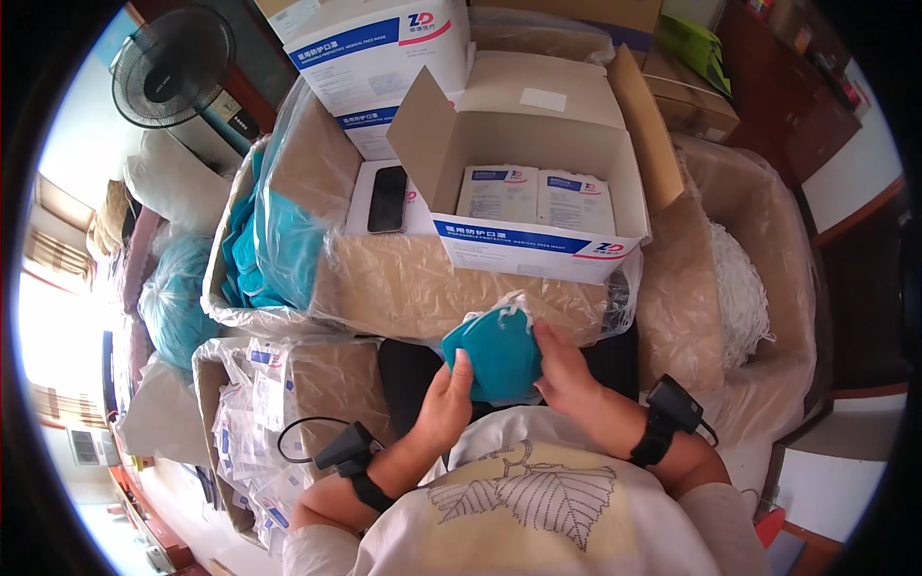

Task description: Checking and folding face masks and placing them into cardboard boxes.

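A small stack of teal face masks is held over my lap between both hands, with white ear loops bunched at its top edge. My left hand grips the stack's left side, thumb on the front face. On the right edge, my right hand is closed with thumb and fingers on the masks. Fingers behind the stack are hidden. Just beyond stands an open white and blue carton with two packs of white printed packets inside.
A black phone lies left of the carton. Plastic-lined boxes surround me: teal masks at left, white packets at lower left, white loops at right. More white cartons and a fan stand farther back.
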Available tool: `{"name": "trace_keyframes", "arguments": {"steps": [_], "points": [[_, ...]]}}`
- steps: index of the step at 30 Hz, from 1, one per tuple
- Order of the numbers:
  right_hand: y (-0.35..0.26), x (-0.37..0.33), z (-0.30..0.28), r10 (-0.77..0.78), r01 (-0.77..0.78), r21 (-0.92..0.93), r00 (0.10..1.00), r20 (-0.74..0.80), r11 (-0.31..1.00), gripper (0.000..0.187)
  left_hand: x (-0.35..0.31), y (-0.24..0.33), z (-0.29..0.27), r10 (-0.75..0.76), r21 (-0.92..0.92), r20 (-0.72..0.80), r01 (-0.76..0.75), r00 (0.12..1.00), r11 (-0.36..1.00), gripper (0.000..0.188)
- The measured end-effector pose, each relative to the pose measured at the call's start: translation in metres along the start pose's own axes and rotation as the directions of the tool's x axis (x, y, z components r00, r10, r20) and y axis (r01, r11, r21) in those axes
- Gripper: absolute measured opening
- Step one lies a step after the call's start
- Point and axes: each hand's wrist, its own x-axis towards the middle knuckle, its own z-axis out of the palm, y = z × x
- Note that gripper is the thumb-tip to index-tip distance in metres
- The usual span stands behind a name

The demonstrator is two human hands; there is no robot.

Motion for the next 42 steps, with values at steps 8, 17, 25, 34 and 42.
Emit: {"name": "trace_keyframes", "arguments": {"steps": [8,17,25,34,42], "points": [[0.016,0.019,0.014,-0.322,0.275,-0.331,0.942,-0.095,0.903,0.026,0.008,-0.001,0.022,0.326,0.358,0.036,-0.317,0.945,0.878,0.051],[-0.014,0.023,-0.026,-0.592,0.606,-0.639,0.756,0.279,0.474,0.017,0.026,0.032,-0.029,0.007,0.25,0.127,-0.038,0.992,0.968,0.033],[-0.087,-0.022,0.032,-0.332,0.911,-0.398,0.345,0.878,-0.106,0.03,0.028,0.086,-0.034,-0.172,0.525,0.365,-0.05,0.915,0.85,0.046],[-0.068,-0.009,0.031,-0.316,0.801,-0.598,0.567,0.761,-0.003,0.023,0.042,0.101,-0.011,0.245,0.74,0.277,-0.369,0.929,0.562,0.041],[-0.047,0.006,0.03,0.036,0.564,-0.598,0.709,0.704,0.57,0.021,0.067,0.073,-0.012,0.286,0.814,0.187,-0.311,0.94,0.49,0.023]]}}
